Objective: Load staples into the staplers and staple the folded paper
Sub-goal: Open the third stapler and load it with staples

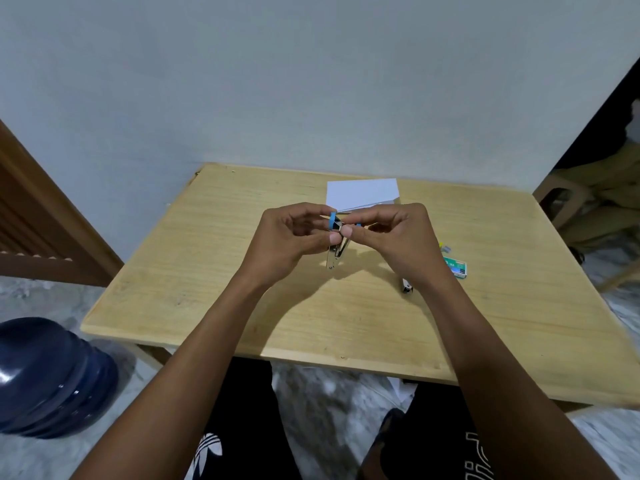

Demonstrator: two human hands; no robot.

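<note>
Head view of a light wooden table (242, 299) set against a pale wall. At the centre of the frame both hands are raised just above the tabletop and meet on a small blue-and-metal stapler (336, 242). The left hand (289, 242) grips the stapler's blue upper part with fingers and thumb, while the metal body hangs down below it. The right hand (398, 237) pinches at the stapler's top end with thumb and forefinger; what lies between those fingertips is too small to tell. Behind the hands, toward the wall, lies the folded paper (363, 195). At centre right of the frame a green staple box (456, 267) rests on the table, with a second small stapler (406, 285) just left of it. A dark blue jug (52, 379) occupies the lower left.
</note>
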